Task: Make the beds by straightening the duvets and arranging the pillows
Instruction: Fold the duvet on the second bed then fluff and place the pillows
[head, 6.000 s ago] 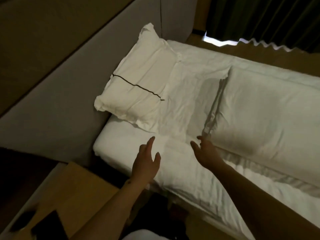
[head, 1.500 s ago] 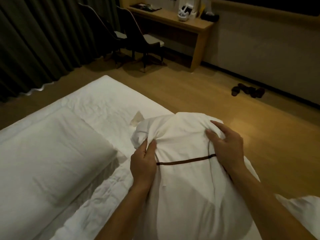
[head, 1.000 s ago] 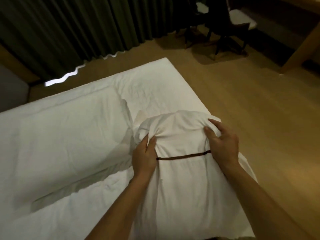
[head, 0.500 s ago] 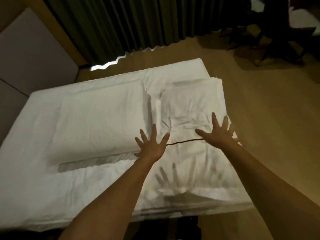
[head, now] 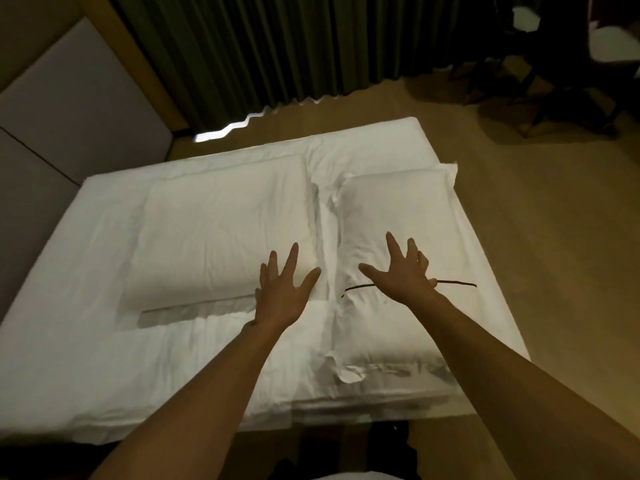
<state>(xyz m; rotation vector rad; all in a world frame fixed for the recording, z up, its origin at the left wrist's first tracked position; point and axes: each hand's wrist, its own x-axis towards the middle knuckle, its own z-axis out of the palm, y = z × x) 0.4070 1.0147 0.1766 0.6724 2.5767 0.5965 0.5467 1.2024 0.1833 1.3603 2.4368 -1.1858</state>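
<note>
The striped pillow [head: 398,244] lies flat on the white bed [head: 86,358], just right of the folded duvet [head: 221,233]. Both the left hand [head: 282,296] and the right hand [head: 403,273] hover with fingers spread, holding nothing, probably ready to smooth the pillow.

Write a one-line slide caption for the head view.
Both hands, left hand and right hand, spread open above the dark-striped pillow beside the plain pillow on a white bed.

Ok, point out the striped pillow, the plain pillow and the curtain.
striped pillow [head: 398,206]: head view, its upper face beyond the right hand.
plain pillow [head: 221,230]: head view, middle of its top.
curtain [head: 277,46]: head view, its folds beyond the bed.
</note>
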